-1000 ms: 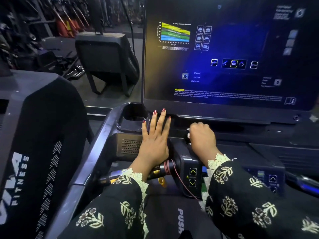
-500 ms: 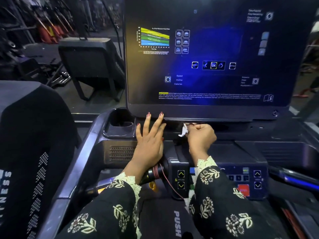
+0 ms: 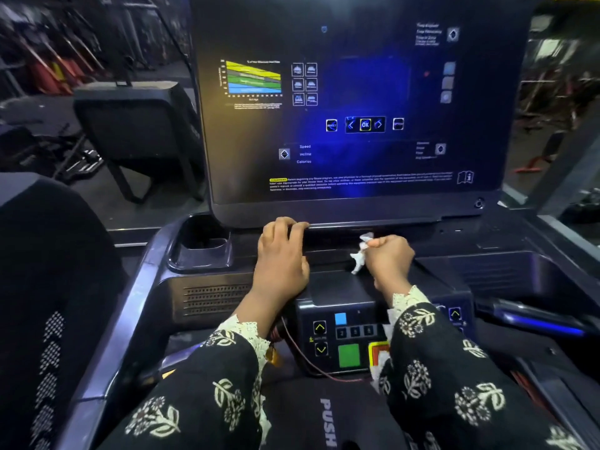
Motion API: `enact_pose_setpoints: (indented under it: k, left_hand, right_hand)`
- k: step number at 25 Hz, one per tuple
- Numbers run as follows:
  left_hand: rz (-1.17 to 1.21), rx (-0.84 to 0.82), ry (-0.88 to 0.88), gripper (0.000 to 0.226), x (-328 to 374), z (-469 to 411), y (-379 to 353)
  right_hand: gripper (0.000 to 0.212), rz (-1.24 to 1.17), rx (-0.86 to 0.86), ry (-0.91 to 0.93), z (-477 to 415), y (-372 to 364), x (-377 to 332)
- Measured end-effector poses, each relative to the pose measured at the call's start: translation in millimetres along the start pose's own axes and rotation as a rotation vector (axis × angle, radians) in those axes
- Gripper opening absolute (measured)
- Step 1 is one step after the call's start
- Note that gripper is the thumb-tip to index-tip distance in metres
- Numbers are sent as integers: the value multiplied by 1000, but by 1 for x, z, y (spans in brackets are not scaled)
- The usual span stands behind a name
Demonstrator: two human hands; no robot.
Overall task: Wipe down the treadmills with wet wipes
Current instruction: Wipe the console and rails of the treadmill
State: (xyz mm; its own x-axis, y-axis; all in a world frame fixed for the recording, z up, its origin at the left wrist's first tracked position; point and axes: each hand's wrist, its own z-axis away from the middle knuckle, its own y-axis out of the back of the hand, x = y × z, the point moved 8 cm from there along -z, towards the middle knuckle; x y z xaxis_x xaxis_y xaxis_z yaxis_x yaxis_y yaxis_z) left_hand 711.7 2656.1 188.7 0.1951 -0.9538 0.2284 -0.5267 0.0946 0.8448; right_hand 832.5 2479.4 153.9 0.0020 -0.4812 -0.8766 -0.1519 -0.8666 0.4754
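Three labels (image 3: 304, 154) on console (image 3: 373, 212) read Speed, Incline, Calories.

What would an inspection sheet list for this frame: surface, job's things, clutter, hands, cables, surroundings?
Surface: treadmill console, dark plastic; display panel lit blue.
Job's things: wet wipe, white and crumpled, held at the ledge under the display panel.
Clutter: nothing seen.
Hands: left hand has its fingers curled over the display panel's lower edge; right hand grips the wet wipe.
Cables: thin red cord loops across the front of the control pod.
Surroundings: neighbouring machine at left; gym equipment behind, dim.
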Motion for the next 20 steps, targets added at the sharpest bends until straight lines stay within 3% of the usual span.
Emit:
enact_pose_setpoints:
  k: [5, 9, 12, 14, 16, 18, 20]
  left_hand:
    - [-198, 39, -52, 68, 15, -4, -5]
    - [-210, 70, -190, 81, 28, -5, -10]
    - [-218, 42, -231, 84, 35, -6, -13]
    - [-254, -49, -233, 83, 41, -7, -17]
    - [-257, -166, -200, 84, 47, -9, -24]
    - [-253, -193, -164, 87, 53, -9, -29]
    - [-232, -169, -148, 91, 59, -10, -31]
  right_hand:
    - [11, -130, -72, -54, 20, -24, -8]
    - [7, -396, 148, -214, 3, 2, 11]
    - [11, -370, 302, -281, -20, 29, 32]
    - [13, -263, 226, -234, -20, 25, 27]
    - [13, -109, 36, -119, -11, 4, 13]
    - [10, 18, -88, -25, -3, -8, 1]
    - [17, 145, -95, 2, -12, 0, -2]
